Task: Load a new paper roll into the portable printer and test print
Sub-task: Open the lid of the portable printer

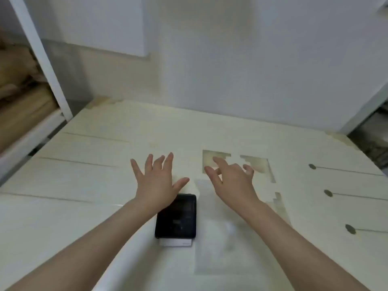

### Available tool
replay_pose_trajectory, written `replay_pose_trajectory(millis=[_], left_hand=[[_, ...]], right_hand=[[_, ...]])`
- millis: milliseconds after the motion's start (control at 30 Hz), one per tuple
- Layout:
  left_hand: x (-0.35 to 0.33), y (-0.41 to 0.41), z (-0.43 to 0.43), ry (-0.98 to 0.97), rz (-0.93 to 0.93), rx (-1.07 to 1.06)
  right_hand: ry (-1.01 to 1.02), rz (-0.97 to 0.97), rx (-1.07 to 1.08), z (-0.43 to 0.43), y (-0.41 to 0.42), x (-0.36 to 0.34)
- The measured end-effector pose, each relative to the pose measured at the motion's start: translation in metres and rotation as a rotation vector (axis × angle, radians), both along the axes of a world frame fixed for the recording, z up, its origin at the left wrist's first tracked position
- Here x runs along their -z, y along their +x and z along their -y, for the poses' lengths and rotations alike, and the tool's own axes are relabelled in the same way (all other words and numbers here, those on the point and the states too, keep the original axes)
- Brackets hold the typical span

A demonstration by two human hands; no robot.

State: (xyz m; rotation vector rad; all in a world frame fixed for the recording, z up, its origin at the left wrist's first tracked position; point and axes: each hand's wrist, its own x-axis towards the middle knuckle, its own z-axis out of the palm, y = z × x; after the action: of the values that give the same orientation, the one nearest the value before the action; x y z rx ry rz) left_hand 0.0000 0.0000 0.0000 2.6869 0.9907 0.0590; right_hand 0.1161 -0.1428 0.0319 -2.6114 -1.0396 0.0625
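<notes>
Black and glossy, the portable printer [176,217] is sitting on the pale desk [84,185] just behind your left hand [158,181], partly tucked under that wrist, with a white part showing along its near edge. You are holding both hands out over the desk with nothing in either: the left is spread wide with fingers fanned, and the right hand [233,177] is loosely open with its fingers curling a little. The printer is lying between your forearms, closer to the left one.

No paper roll is showing clearly anywhere. A faint, translucent patch [218,234] is lying on the desk under your right forearm; it may be a clear bag or wrapper, but it is too blurred to tell what it is holding.

By my judgement you are only starting, so watch these risks:
- Your left wrist is hovering right over the printer, and pulling that arm back carelessly could nudge the printer toward you.
- If the roll is inside that clear patch, your right forearm could drag it along unnoticed.
- The printer's lid is not visibly open, and I cannot tell where its catch is, so prying at the wrong edge could slide the whole unit.
</notes>
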Motion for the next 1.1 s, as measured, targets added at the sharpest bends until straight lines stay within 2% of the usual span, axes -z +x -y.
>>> replay_pose_trajectory(millis=[100, 167, 233, 400, 500, 600, 700, 900, 1000, 1100], left_hand=[[0.042, -0.007, -0.002, -0.210, 0.122, -0.054], [0.067, -0.015, -0.001, -0.427, 0.306, -0.127], [0.079, -0.021, 0.003, -0.532, 0.421, -0.183], [0.101, -0.031, 0.013, -0.610, 0.590, -0.207], [0.110, -0.046, 0.022, -0.641, 0.663, -0.115], [0.115, -0.056, 0.028, -0.756, 0.739, -0.067], [0.121, -0.057, 0.032, -0.926, 0.891, -0.108], [0.112, -0.059, 0.037, -1.106, 1.139, -0.107], [0.108, -0.059, 0.030, -1.128, 1.108, -0.032], [0.105, -0.059, 0.027, -1.241, 1.084, -0.014]], right_hand=[[0.006, 0.037, -0.037, 0.000, -0.009, 0.047], [0.041, 0.026, -0.040, 0.004, -0.017, 0.075], [0.077, 0.017, -0.051, 0.009, -0.022, 0.092], [0.107, 0.111, -0.069, 0.019, -0.045, 0.126], [0.120, 0.121, -0.034, 0.026, -0.066, 0.137], [0.075, 0.094, -0.012, 0.027, -0.079, 0.140], [0.101, -0.015, -0.032, 0.026, -0.086, 0.141], [0.494, -0.356, -0.168, 0.033, -0.094, 0.139], [0.641, -0.597, -0.288, 0.044, -0.095, 0.127], [0.660, -0.671, -0.319, 0.052, -0.089, 0.117]])
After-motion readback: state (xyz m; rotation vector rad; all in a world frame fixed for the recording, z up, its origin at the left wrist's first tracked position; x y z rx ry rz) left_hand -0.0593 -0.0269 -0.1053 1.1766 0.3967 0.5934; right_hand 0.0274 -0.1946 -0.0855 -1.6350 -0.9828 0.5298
